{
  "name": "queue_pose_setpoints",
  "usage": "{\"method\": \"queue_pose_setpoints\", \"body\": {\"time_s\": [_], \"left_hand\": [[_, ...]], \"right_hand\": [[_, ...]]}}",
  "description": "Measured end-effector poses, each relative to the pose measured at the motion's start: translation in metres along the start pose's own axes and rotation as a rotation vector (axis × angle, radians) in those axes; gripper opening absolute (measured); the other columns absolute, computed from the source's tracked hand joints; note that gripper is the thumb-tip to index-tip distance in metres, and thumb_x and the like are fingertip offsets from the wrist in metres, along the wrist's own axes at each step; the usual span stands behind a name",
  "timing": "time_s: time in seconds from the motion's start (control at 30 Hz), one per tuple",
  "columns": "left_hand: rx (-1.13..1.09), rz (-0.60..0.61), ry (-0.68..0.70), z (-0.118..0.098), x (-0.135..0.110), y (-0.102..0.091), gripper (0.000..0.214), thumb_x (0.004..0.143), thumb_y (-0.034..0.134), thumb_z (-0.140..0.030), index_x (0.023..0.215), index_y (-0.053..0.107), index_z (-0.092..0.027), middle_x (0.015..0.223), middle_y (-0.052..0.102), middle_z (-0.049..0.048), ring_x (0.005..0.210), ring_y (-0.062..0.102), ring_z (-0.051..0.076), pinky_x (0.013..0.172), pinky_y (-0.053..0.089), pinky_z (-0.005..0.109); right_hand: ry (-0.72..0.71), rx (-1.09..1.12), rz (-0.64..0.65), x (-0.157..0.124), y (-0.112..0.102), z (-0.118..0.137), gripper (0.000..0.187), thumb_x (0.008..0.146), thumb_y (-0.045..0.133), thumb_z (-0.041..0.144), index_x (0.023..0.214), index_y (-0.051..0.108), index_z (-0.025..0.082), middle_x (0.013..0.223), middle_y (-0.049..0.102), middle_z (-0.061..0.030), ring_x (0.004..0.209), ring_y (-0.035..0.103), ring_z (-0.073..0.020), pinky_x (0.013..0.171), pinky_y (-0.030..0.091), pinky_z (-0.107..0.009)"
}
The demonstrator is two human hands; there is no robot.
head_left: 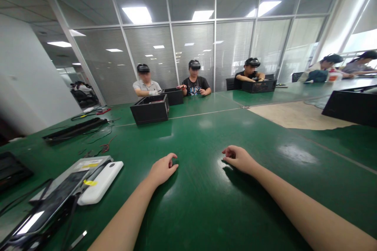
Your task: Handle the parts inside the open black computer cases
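My left hand (163, 169) rests on the green table (206, 188) with its fingers loosely curled and nothing in it. My right hand (239, 158) lies a short way to the right, also curled and holding nothing. Bare green tabletop lies between the two hands. Nearest my left hand is a white flat device (101, 182) lying on a silver drive-like box (73, 172) at the lower left.
A black computer case (150, 109) stands across the table, with more cases (259, 85) before several seated people wearing headsets. A black panel (75, 129) and loose cables (100, 147) lie at the left. Another black case (350, 106) sits at the right.
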State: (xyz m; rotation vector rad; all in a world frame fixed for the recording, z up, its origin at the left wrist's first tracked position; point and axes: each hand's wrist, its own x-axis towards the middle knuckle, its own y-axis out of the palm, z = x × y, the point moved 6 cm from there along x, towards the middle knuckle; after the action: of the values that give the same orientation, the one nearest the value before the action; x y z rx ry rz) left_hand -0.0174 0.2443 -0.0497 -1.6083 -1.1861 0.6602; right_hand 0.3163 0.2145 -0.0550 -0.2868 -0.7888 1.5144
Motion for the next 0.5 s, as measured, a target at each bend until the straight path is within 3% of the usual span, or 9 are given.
{"method": "queue_pose_setpoints", "body": {"time_s": [0.5], "left_hand": [[0.012, 0.012, 0.004, -0.0022, -0.0002, -0.0019, 0.027, 0.083, 0.050, -0.038, 0.105, 0.057, -0.025, 0.076, 0.058, -0.0008, 0.069, 0.053, 0.014, 0.059, 0.030, 0.024]], "right_hand": [[-0.030, 0.013, -0.013, 0.0010, 0.0013, -0.0006, 0.016, 0.070, 0.066, 0.028, 0.080, 0.061, 0.017, 0.083, 0.065, -0.0031, 0.066, 0.055, -0.0129, 0.063, 0.045, -0.026]]}}
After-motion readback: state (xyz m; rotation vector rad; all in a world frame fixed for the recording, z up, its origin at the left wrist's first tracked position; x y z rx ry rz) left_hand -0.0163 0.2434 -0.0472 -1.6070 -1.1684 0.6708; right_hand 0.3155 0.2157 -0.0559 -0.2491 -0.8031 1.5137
